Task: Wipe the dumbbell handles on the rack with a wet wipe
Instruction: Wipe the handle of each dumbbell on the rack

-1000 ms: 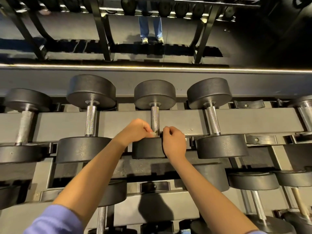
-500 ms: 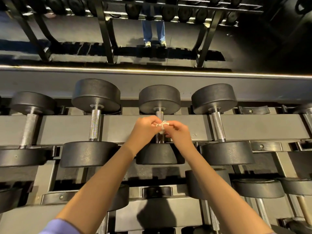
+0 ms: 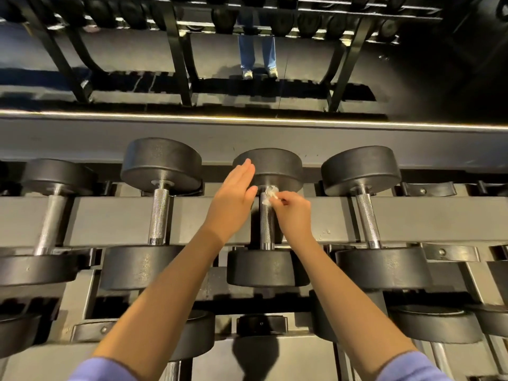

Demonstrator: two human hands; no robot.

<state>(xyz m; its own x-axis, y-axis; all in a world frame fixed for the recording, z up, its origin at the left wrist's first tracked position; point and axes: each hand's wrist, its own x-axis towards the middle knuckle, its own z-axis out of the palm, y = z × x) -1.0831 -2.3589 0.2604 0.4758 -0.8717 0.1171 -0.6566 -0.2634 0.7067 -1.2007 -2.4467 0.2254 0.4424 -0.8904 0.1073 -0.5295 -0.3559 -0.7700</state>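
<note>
- Top row of the rack (image 3: 110,220): my right hand (image 3: 294,215) pinches the crumpled wet wipe (image 3: 270,194) against the far end of the handle (image 3: 266,226) of the middle dumbbell (image 3: 264,268), just under its far head (image 3: 270,166).
- My left hand (image 3: 233,193) has let go. Its fingers are straight and together, the palm is flat beside the handle, and the fingertips reach over the edge of the far head. It holds nothing.
- Half a second ago both hands were bunched together on the wipe at this same upper stretch. A second ago they worked low down, at the near end of the bar.
- The wipe has travelled the bar from near end to far end, so I judge this handle close to done. The knurled steel below the wipe is in plain view.
- With one hand freed, the likely next step is to lift the wipe away and move to a neighbour: the handle to the left (image 3: 159,215) or the handle to the right (image 3: 367,215). Neither hand touches either one now.
- The dumbbell sits in its cradle as before, between the same two neighbours.
</note>
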